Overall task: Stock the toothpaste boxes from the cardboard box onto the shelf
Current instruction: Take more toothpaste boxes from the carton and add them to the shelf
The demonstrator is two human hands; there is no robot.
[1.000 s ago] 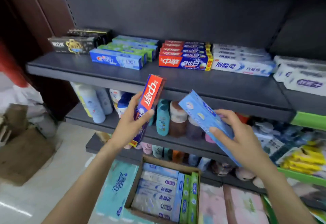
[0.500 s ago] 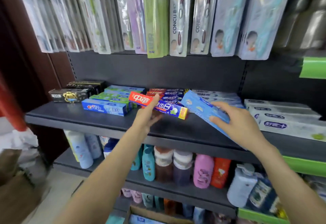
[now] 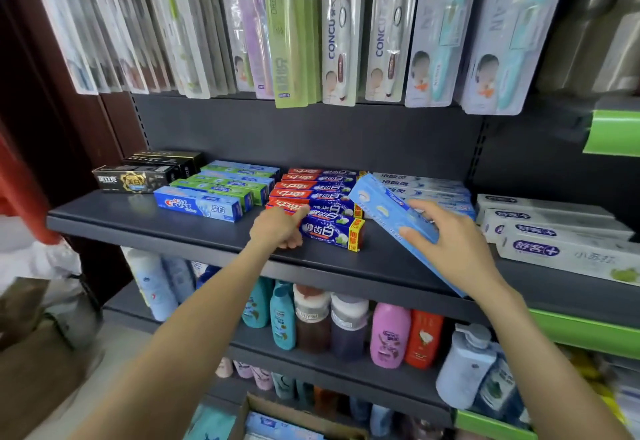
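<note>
A red and blue toothpaste box lies flat on the dark grey shelf, at the front of a row of the same boxes. My left hand grips its left end, thumb underneath and a finger along the top. My right hand holds a light blue toothpaste box tilted over the shelf's front edge, far end raised toward the white and blue boxes behind. The open cardboard box shows at the bottom edge, with blue packs inside.
Black boxes, green boxes and a blue Crest box fill the shelf's left part. White boxes lie at the right. Toothbrush packs hang above. Bottles stand on the lower shelf.
My left hand has lowered the red and blue box onto the shelf in front of its row. My right hand has brought the light blue box slightly further over the shelf.
</note>
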